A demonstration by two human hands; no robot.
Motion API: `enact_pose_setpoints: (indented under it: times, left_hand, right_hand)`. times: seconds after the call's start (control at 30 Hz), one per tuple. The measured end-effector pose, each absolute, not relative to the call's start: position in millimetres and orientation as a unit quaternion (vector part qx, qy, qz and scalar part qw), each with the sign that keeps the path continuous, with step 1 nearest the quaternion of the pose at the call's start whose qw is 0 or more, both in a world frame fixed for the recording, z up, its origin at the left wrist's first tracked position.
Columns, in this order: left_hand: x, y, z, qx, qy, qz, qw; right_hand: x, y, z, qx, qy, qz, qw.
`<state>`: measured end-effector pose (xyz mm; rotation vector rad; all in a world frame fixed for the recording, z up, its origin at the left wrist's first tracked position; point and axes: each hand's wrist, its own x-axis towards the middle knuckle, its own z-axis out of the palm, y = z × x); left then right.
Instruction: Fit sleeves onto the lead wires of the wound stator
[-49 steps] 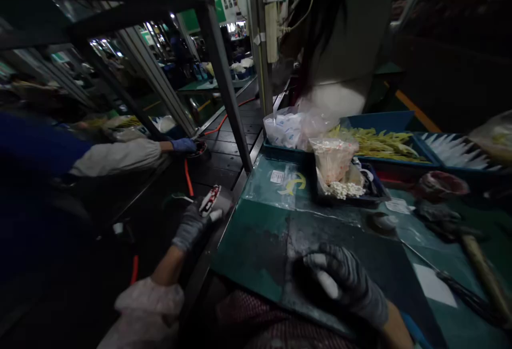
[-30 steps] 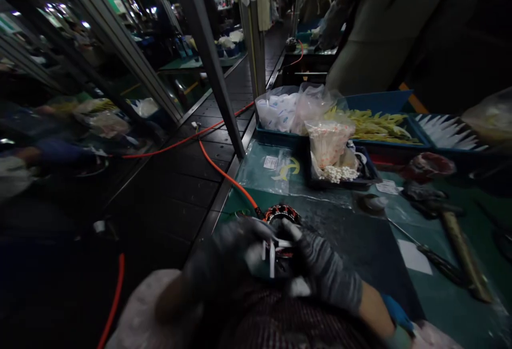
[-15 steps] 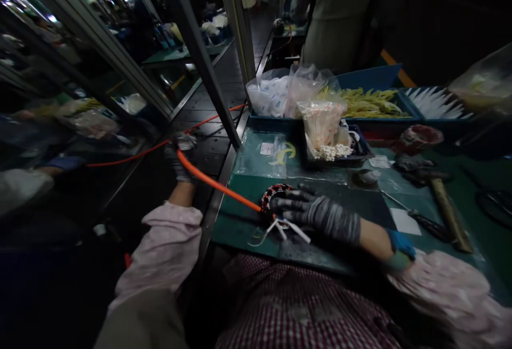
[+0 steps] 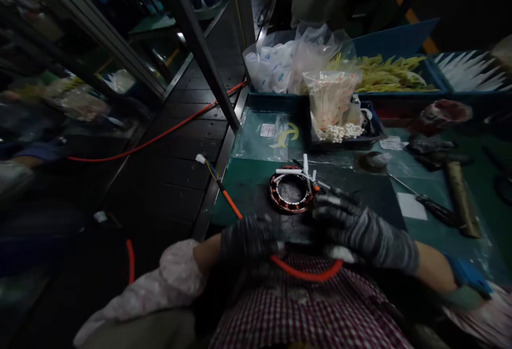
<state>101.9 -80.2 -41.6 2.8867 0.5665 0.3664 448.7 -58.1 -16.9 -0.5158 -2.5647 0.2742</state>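
A round copper-wound stator ring (image 4: 290, 193) lies flat on the dark mat (image 4: 372, 200) near the bench's front edge, with white lead wires (image 4: 303, 170) sticking out at its far side. An orange cable (image 4: 304, 272) loops from it across my lap and out to the left. My left hand (image 4: 248, 238), in a dark glove, is closed on that cable at the mat's near edge. My gloved right hand (image 4: 360, 230) rests just right of the ring, its fingertips at the ring's rim and the cable passing beneath it.
Behind the mat stand a black tray (image 4: 372, 138) with a bag of white parts (image 4: 333, 104), blue bins (image 4: 394, 45) of yellow sleeves and white strips, and plastic bags (image 4: 276, 64). A hammer (image 4: 460, 194) and tape roll (image 4: 442, 114) lie at right. A dark conveyor (image 4: 176, 152) runs at left.
My left hand came back from the conveyor to the bench's near edge, pulling the orange cable into a loop over my lap. The ring now lies flat, leads pointing away.
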Motion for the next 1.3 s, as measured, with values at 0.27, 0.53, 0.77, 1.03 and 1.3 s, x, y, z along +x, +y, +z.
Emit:
enact_pose_setpoints:
  times: [0.27,0.53,0.77,1.03,1.3]
  left_hand:
    - [111.6,46.8,-5.4,0.96,0.228,-0.033,0.156]
    - [110.6,9.8,-17.1,0.961,0.242,-0.007,0.133]
    - [99.5,-1.0,-12.5,0.959,0.248,0.071,0.118]
    - [162.4,39.9,10.5,0.893,0.385,0.101,0.209]
    - [203.2,38.8,8.8,0.778,0.389,0.25,0.426]
  right_hand:
    - [449.6,-26.7,-21.2,-0.303,-0.928,0.057,0.21]
    - [426.5,6.3,-41.6,-0.218,-0.962,0.077,0.145]
    - [443.7,-23.8,-83.4,-0.306,-0.911,0.117,0.249]
    - [434.5,-93.7,-90.6,-0.534,-0.793,0.043,0.292]
    - [449.3,-88.7,-46.2,-0.559,-0.673,0.273,0.4]
